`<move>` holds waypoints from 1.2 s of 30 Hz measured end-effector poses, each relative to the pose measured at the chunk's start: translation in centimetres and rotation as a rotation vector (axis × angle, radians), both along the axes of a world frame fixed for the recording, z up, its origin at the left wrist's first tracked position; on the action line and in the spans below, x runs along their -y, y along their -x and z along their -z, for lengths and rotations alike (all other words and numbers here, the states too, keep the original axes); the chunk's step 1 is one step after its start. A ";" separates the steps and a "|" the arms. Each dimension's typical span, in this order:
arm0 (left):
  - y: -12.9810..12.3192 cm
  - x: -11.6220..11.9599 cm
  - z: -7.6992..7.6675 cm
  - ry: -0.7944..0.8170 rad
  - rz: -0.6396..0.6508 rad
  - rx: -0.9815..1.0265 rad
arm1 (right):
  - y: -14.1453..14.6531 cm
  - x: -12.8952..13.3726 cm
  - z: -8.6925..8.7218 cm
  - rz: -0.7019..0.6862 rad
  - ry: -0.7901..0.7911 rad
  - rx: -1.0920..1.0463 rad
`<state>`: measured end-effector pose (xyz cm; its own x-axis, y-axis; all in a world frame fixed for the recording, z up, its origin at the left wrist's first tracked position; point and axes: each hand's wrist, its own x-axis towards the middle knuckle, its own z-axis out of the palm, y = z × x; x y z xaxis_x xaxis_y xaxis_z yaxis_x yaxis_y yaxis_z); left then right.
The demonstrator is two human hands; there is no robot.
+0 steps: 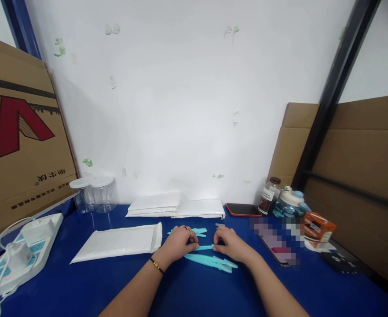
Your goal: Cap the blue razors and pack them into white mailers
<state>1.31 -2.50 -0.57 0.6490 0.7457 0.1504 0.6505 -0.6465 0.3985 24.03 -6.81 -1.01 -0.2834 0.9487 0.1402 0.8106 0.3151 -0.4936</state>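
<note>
Between my two hands is a slim turquoise plastic stick point(204, 248), its exact kind too small to tell. My left hand point(181, 241) pinches its left end, and the fingers of my right hand point(228, 242) close on its right end. Just in front of it, nearer to me, several similar turquoise sticks point(210, 261) lie together on the blue table point(190, 290). A few more turquoise sticks point(199, 231) rest behind my left hand, partly covered by it. A small pale piece point(220, 225) shows behind my right fingers.
A white padded envelope point(118, 242) lies on the left, with stacked white envelopes point(154, 204) by the wall. Clear jars point(103, 196) and a power strip point(42, 246) stand further left. On the right are a phone point(243, 209), bottles point(269, 196) and an orange box point(318, 229).
</note>
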 end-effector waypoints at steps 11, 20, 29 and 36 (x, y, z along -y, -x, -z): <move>1.1 -1.4 -0.8 -0.177 -0.114 -0.060 | -2.7 -1.2 0.2 0.123 0.030 -0.298; 1.7 -1.3 -1.1 -0.093 -0.129 0.060 | -4.1 0.5 -1.2 -0.079 0.288 -0.183; -0.5 1.6 -1.2 0.137 0.135 0.022 | -2.4 0.3 -0.5 -0.113 0.271 -0.234; 0.6 -0.3 -1.2 -0.029 0.043 -0.024 | -3.0 -0.4 -0.2 -0.052 0.157 -0.362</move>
